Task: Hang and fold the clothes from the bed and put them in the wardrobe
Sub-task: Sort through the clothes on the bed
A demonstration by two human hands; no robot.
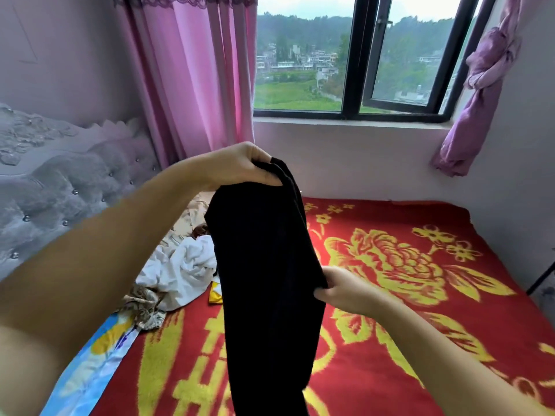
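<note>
Head view: your left hand (pixel 240 166) clenches the top of a black garment (pixel 264 280) hanging above the bed (pixel 420 325), your right hand (pixel 345 288) pinching its side edge. Folding is barely begun; white clothes (pixel 183 265) wait near the headboard edge, no wardrobe visible.

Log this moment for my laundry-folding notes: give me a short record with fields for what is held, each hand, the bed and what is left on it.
held item: black garment, hanging lengthwise above the bed
left hand: grips the garment's top edge, raised
right hand: pinches its right edge, lower down
bed cover: red blanket with yellow flowers
left to do: white garment crumpled on the bed, beside a patterned cloth
wardrobe: not in view
</note>
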